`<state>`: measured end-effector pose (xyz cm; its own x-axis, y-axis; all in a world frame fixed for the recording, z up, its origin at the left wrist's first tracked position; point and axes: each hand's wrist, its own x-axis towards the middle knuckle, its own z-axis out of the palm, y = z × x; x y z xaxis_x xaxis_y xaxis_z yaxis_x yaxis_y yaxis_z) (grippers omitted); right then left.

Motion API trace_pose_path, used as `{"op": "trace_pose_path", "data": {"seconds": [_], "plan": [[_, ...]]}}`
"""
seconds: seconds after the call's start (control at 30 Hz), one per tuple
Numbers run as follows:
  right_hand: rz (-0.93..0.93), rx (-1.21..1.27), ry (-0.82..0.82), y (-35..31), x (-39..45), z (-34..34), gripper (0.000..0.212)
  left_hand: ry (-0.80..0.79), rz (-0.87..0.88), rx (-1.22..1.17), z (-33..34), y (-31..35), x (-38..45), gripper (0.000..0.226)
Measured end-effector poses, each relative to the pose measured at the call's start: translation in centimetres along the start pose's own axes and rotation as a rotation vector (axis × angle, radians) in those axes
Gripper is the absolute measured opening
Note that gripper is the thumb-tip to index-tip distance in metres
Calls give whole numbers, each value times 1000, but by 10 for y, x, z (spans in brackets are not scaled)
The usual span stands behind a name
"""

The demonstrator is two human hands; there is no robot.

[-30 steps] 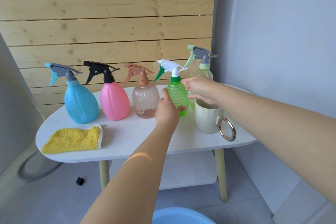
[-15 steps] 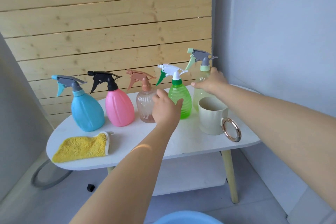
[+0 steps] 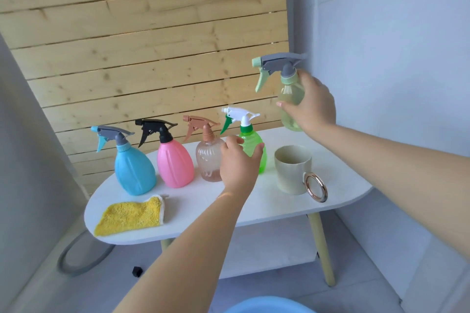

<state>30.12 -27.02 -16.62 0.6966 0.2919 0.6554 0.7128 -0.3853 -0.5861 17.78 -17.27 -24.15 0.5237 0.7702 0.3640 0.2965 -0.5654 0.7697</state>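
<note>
pale green spray bottle, grey head, upright, held aloft, bright green spray bottle, white head, standing

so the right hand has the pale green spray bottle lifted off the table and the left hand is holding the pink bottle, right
Not quite. The head view shows the left hand holding the bright green bottle, not the pink bottle, which nothing touches. The right hand does have the pale green spray bottle lifted off the table.

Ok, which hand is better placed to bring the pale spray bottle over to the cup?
Right, probably. The right hand grips the pale spray bottle, lifted just beyond the cup; the left hand holds the green bottle.
</note>
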Motion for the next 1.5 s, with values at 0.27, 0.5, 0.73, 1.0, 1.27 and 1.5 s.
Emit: {"op": "trace_pose_path", "data": {"seconds": [0.27, 0.5, 0.73, 1.0, 1.27, 1.5], "plan": [[60, -40, -238, -58, -78, -46, 61, -22, -27, -156, -59, 11, -59, 45], [220, 25, -579, -27, -165, -10, 62, -180, -344, -343, -75, -41, -128, 36], [287, 91, -855, 5, -233, 25, 56, -140, -489, -507, -70, -92, -152, 50], [187, 51, -1149, 34, -293, 39, 62, -291, -468, -124, -67, -153, -176, 36], [122, -107, -1114, 48, -352, 35, 65, -440, -578, -150, -52, -187, -216, 42], [18, -247, -1057, 53, -380, 32, 59, -483, -669, -199, -45, -194, -231, 40]]}}
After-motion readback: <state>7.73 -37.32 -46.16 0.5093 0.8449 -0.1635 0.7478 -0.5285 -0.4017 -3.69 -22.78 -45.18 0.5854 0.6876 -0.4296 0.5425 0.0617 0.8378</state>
